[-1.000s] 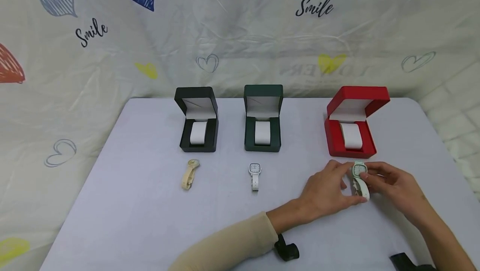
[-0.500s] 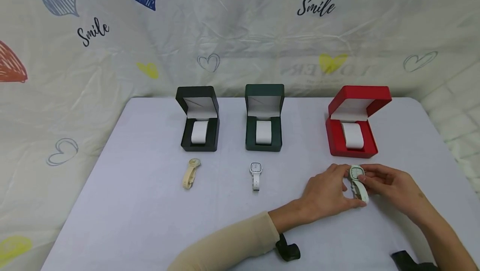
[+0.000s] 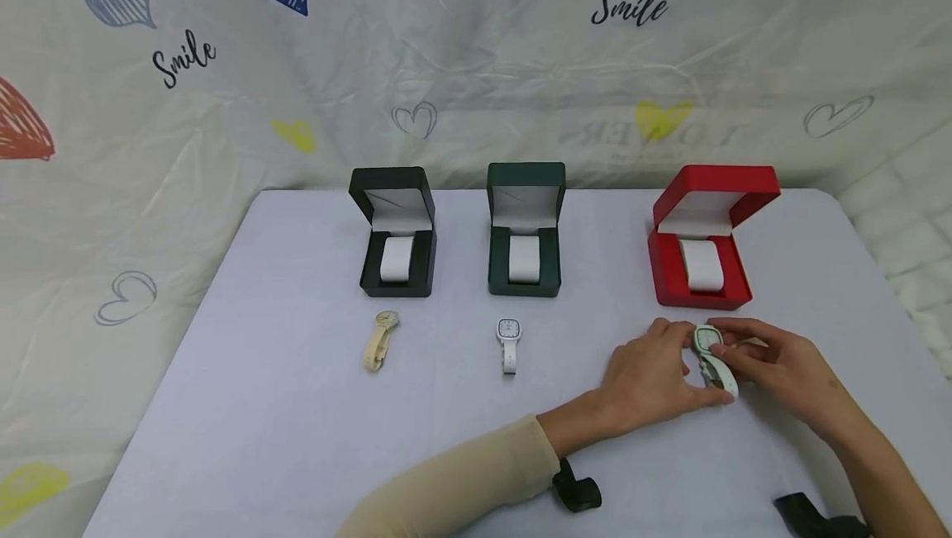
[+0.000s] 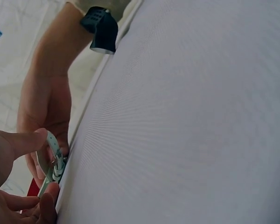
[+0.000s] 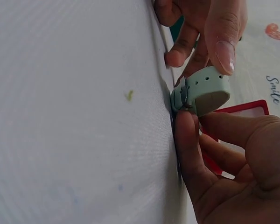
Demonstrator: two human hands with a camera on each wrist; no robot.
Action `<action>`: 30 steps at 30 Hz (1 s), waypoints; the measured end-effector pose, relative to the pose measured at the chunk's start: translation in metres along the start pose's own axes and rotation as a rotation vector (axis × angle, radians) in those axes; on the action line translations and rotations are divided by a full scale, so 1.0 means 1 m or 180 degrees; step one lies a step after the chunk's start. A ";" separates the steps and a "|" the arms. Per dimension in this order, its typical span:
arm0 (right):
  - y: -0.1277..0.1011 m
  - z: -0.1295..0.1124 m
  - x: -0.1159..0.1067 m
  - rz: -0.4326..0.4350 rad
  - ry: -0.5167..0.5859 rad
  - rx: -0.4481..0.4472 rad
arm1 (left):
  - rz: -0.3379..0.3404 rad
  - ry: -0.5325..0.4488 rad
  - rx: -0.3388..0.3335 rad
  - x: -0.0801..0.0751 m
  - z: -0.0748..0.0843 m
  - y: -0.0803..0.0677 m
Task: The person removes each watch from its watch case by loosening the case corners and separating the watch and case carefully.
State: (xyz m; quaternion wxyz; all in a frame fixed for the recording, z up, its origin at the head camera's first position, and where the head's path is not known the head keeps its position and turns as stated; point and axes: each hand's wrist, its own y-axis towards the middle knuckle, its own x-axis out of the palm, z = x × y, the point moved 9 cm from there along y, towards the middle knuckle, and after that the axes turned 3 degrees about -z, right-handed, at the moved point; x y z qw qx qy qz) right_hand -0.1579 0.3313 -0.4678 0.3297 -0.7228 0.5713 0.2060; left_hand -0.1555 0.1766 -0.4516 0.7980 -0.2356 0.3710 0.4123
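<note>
Matte table: both hands pinch rubbery mint watch.

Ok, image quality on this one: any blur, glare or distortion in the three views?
Head view: even soft light, sharp, slight wide-angle bowing at the table edges. Left wrist view: left hand close and soft. Right wrist view: mint watch strap fairly sharp, nearest fingers blurred. No glare.

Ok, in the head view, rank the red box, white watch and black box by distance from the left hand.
From the left hand:
1. Red box, just behind it, right side.
2. White watch, middle of the table.
3. Black box, far left.
</note>
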 end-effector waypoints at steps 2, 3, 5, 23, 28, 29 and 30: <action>0.001 0.000 0.000 0.0016 -0.0010 0.0006 | -0.0017 -0.0001 -0.0029 0.000 -0.001 0.001; 0.001 0.000 -0.001 0.0015 -0.0013 0.0013 | -0.0030 -0.0016 -0.0044 0.000 -0.002 0.001; 0.002 0.000 0.000 -0.0001 -0.0009 0.0020 | -0.0058 -0.0045 -0.0057 0.000 -0.003 0.001; -0.005 0.010 -0.011 0.0179 0.0048 -0.0027 | -0.0386 -0.0450 -0.0007 -0.009 0.002 -0.007; -0.007 0.007 -0.013 0.0227 -0.0042 -0.0047 | -0.0219 -0.0447 0.0149 -0.035 0.001 -0.016; -0.007 0.006 -0.013 0.0249 -0.0080 -0.0054 | -0.0185 -0.0454 0.0168 -0.041 0.000 -0.019; -0.008 0.004 -0.014 0.0278 -0.0109 -0.0069 | -0.0148 -0.0453 0.0175 -0.047 -0.002 -0.021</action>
